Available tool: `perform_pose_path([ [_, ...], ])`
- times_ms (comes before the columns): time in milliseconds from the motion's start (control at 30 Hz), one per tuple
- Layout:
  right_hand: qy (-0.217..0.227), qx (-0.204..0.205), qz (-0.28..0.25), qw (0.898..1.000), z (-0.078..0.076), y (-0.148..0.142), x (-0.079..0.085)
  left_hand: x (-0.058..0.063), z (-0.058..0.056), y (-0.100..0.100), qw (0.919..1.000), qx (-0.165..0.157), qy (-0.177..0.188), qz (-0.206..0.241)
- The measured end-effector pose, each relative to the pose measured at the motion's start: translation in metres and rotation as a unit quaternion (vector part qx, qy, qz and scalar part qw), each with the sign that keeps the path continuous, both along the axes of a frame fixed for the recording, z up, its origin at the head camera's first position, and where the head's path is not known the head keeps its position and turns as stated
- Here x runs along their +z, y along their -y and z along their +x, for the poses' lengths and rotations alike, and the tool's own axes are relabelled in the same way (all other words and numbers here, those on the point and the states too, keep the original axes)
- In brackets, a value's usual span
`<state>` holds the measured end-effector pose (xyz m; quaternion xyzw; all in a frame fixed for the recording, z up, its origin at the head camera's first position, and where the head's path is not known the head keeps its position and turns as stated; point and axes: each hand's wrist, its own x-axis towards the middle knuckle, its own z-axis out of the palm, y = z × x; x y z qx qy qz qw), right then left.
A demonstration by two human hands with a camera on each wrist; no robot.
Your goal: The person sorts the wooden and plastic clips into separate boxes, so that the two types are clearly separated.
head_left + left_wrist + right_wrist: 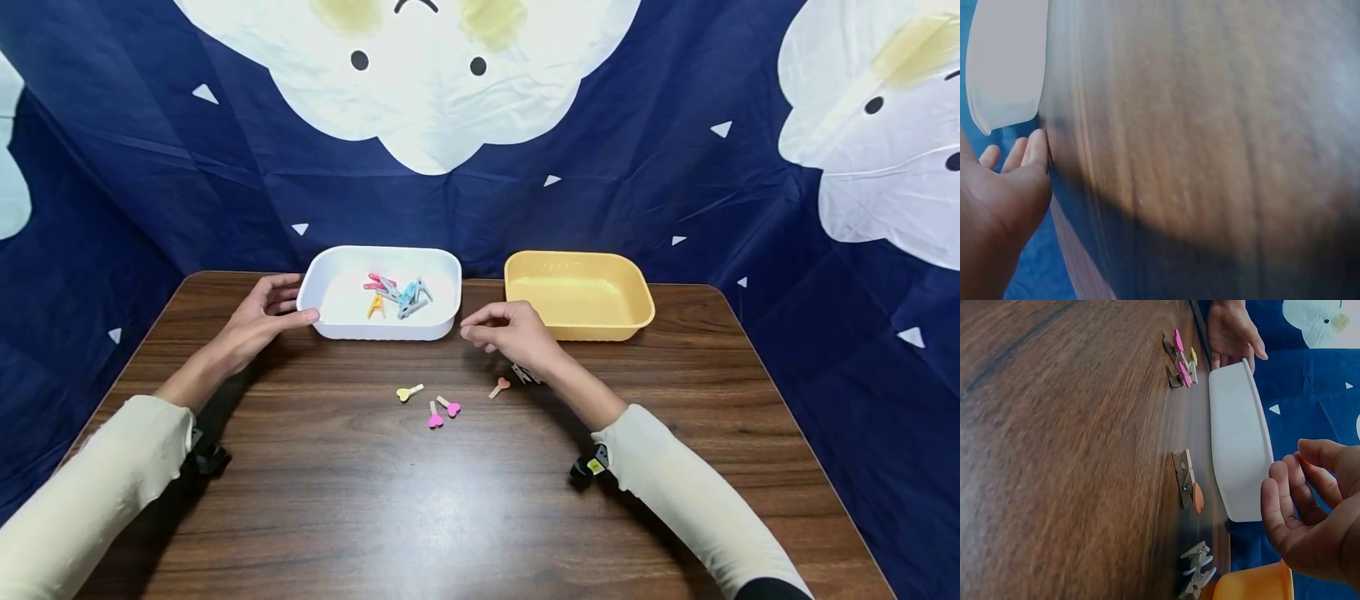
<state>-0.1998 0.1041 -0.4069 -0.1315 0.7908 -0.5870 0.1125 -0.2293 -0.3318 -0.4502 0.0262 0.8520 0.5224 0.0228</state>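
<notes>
My left hand (247, 327) is at the left end of a white plastic bin (378, 331), thumb by its front corner and fingers extended along its side. Inside the bin lie several plastic clothespins: pink, grey, light blue and an orange-yellow one (377, 307). Just off the bin's right end is my right hand (513, 335), fingers loosely bent, with nothing seen between them in the right wrist view. Below that hand lie a small wooden clothespin with an orange heart (1198, 497) and some with white tops (1197, 570), partly covered by the forearm in the head view.
A yellow bin (585, 332) stands right of the white one, behind my right wrist. Small wooden clothespins with a yellow heart (404, 395) and pink hearts (436, 422) lie mid-table. A dark blue cloth (465, 208) hangs behind the brown wooden table (337, 500).
</notes>
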Motion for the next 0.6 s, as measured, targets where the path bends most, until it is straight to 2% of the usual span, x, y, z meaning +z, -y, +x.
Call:
perform_pose_path([
  [400, 0.002, -0.007, -0.006, 1.000, 0.004, -0.021, 0.000, -0.001, 0.011, 0.010, 0.9988, -0.014, 0.009, 0.046],
  [600, 0.004, -0.015, -0.011, 1.000, 0.007, -0.033, 0.001, -0.004, 0.013, 0.015, 0.9985, -0.022, 0.009, 0.049],
])
